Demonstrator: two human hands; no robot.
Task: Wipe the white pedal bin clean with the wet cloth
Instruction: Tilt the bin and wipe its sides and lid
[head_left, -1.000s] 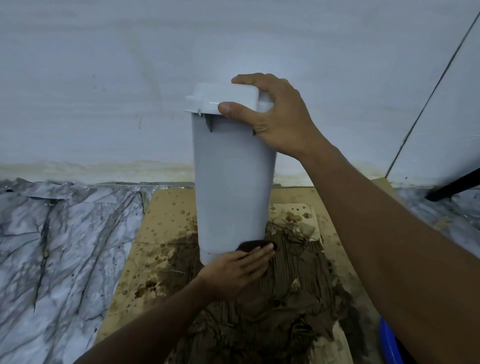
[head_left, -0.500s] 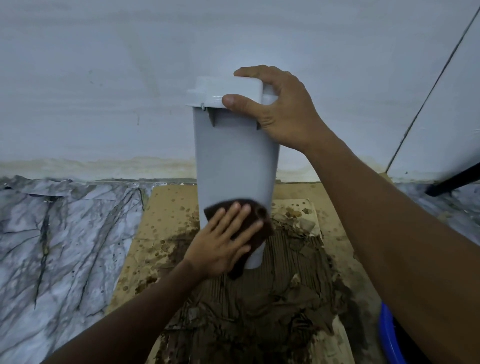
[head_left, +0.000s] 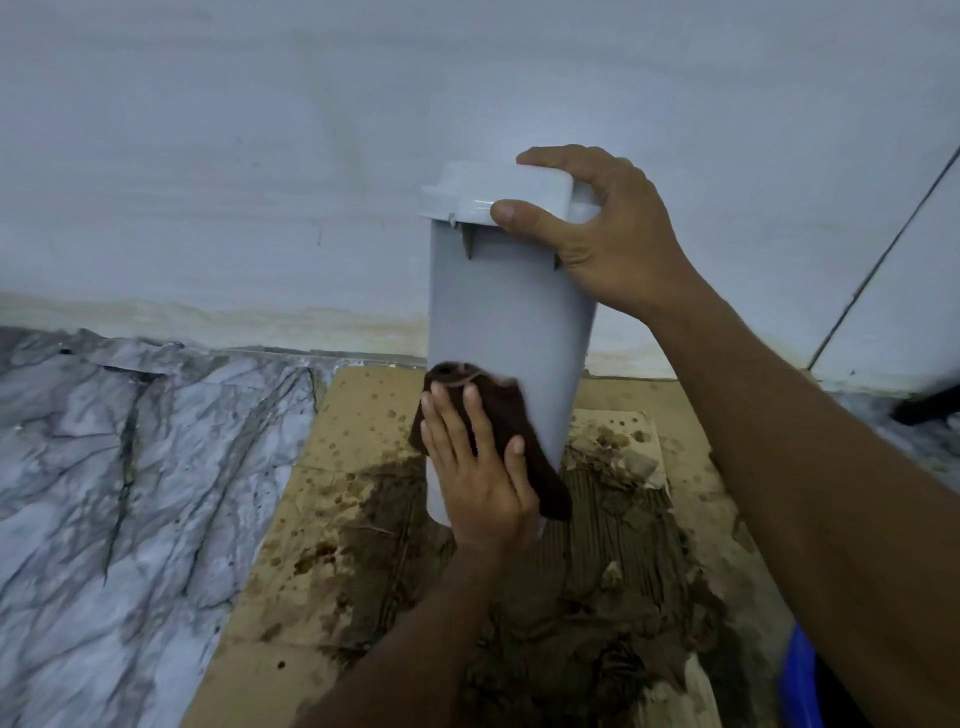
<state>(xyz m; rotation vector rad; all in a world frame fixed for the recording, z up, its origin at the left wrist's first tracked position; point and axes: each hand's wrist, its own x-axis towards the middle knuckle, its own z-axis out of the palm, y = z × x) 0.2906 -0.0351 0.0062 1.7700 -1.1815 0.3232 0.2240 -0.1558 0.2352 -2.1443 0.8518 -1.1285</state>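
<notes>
One bin (head_left: 498, 312), right hand (head_left: 613, 244); one cloth (head_left: 501, 410), left hand (head_left: 478, 483).

The bin (head_left: 498, 312) is gripped at its top by the right hand (head_left: 618, 244), thumb in front; the cloth (head_left: 506, 410) is pressed flat by the left hand (head_left: 483, 488), fingers (head_left: 445, 431) straight.

The tall white tapered plastic pedal bin (head_left: 498, 312) is smooth and satin; its flat white plastic lid (head_left: 493, 189) shines glossier. Against the bin's lower side, the dark brown cloth (head_left: 501, 405) looks soft and napped. Under the bin, the tan corrugated cardboard sheet (head_left: 353, 415) is matt, soaked dark, torn to rough ribs. Left of the bin, the grey-veined marble-look floor (head_left: 130, 467) is smooth, faintly sheened.
</notes>
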